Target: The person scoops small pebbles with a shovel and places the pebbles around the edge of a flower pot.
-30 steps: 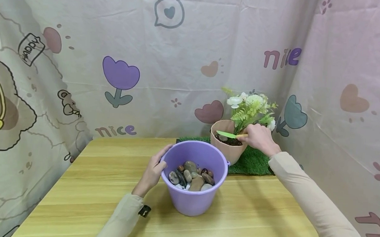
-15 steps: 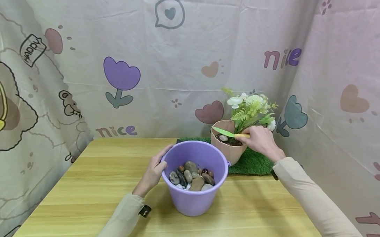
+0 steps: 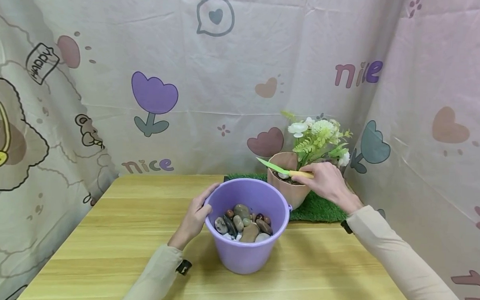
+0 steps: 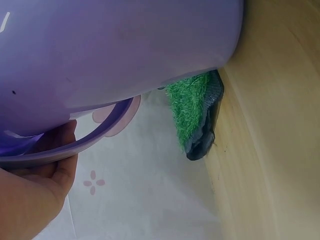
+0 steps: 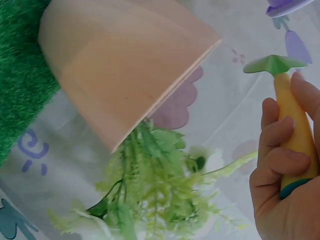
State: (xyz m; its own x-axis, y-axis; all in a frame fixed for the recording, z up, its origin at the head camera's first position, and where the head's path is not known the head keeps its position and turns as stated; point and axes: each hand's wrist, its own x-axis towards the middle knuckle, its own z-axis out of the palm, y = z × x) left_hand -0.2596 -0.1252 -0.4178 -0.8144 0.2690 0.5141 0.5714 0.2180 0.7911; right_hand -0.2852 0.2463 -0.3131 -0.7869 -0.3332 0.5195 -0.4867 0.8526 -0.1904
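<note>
My left hand grips the left rim of a purple bucket, its fingers curled round the edge in the left wrist view. Pebbles of mixed colours lie in the bucket. In my right hand is a small garden trowel with a yellow handle and a green blade, the fingers wrapped round the handle. The blade reaches left over the near rim of a pale pink flowerpot. Dark soil and a pale stone show inside the pot, partly hidden by the trowel. White flowers and green leaves rise from it.
The pot stands on a green artificial grass mat behind and right of the bucket. Both rest on a wooden table. A printed cloth hangs behind and at both sides.
The trowel in my right hand has drawn back from inside the pot, its tip swinging left and up past the pot's rim toward the bucket. My left hand stays on the bucket.
</note>
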